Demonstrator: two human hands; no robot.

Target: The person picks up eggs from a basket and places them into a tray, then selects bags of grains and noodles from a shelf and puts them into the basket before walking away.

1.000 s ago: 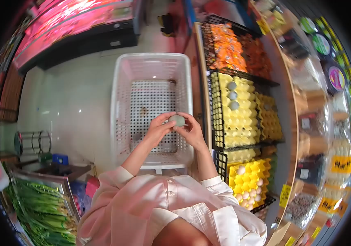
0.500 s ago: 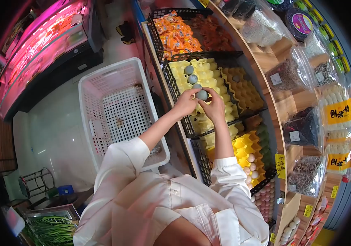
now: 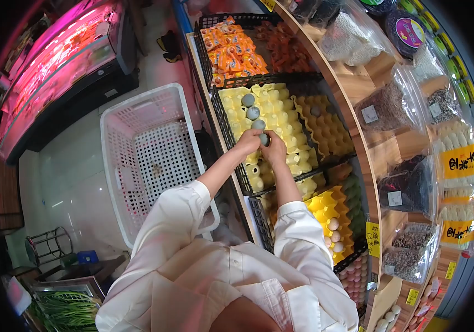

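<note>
Head camera view, looking down past my white shirt [image 3: 231, 265] and both outstretched forearms. At the near left are long green vegetables [image 3: 68, 310]; at the near right, a bright yellow tray [image 3: 319, 207] holds several pale eggs [image 3: 335, 236].

Ahead, slightly right of centre, my left hand [image 3: 249, 143] and right hand [image 3: 274, 150] meet over a pale yellow egg tray [image 3: 278, 105]. Their fingers are drawn in narrow around one grey-green egg [image 3: 264, 139], which sits between them at the near end of a short row. I cannot tell whether it touches the tray. Three more grey-green eggs [image 3: 253, 113] continue the row away from me, along the tray's left part.

To the left of my hands, a large white plastic basket [image 3: 159, 166] with a perforated bottom stands on the shiny floor [image 3: 54, 185]. Right of the pale yellow tray is a brown egg tray [image 3: 333, 138], and farther right, wooden shelves hold clear bags of dry goods [image 3: 378, 105].

Beyond the egg trays, a black crate holds orange packets [image 3: 237, 52]. At the far left, a display case [image 3: 71, 61] glows pink.
</note>
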